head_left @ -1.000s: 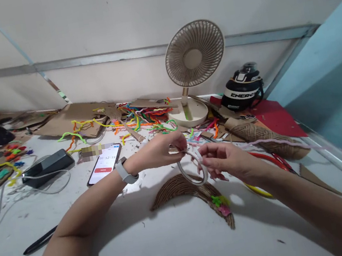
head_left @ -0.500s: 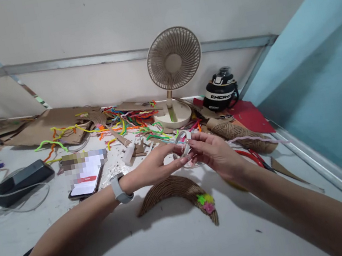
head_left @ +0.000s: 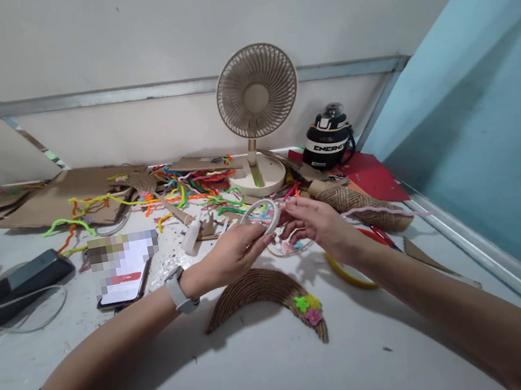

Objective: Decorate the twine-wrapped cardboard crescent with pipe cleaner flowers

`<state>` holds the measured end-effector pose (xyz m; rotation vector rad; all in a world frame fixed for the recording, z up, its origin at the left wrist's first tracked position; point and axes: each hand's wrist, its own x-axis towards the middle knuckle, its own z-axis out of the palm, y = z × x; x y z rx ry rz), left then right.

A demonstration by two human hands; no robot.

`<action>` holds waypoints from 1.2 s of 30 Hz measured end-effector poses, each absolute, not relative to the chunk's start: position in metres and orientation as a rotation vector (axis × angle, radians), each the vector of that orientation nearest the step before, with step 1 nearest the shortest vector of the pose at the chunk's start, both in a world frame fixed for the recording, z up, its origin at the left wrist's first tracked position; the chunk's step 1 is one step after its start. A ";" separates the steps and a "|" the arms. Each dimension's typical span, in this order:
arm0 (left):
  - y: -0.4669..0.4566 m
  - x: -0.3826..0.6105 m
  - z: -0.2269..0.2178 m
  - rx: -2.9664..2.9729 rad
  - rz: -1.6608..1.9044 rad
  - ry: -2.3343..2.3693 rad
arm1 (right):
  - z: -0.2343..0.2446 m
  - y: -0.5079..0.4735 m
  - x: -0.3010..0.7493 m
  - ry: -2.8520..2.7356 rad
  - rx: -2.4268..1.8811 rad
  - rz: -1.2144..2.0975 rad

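My left hand, with a white watch on its wrist, pinches a white ring-shaped tape roll held up above the table. My right hand meets it from the right, its fingertips closed at the ring's edge on something small that I cannot make out. Just below both hands lies a brown twine-wrapped crescent with small green and pink pieces at its right end. A pale pink pipe cleaner trails to the right over a twine roll.
A small beige fan stands at the back, a black bottle beside it on red paper. Coloured pipe cleaners and cardboard litter the back. A phone and a black power bank with cables lie left. Red scissors lie right.
The view has swung to the right. Both hands lifted the tape roll up and away from the crescent, and the ring now stands more upright between the fingertips.
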<state>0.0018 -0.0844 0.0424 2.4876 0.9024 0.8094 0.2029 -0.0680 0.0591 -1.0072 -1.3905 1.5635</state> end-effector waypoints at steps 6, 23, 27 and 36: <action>-0.083 0.001 0.042 2.650 0.838 0.912 | 0.064 -0.078 0.200 -1.592 -1.012 1.247; -0.077 -0.004 0.035 2.831 1.066 1.263 | 0.112 -0.062 0.269 -2.844 -1.573 0.240; -0.073 -0.004 0.031 2.773 1.139 1.242 | 0.111 -0.053 0.281 -2.792 -1.742 0.057; -0.077 0.000 0.030 2.766 0.999 0.924 | 0.089 -0.069 0.231 -2.155 -1.090 0.634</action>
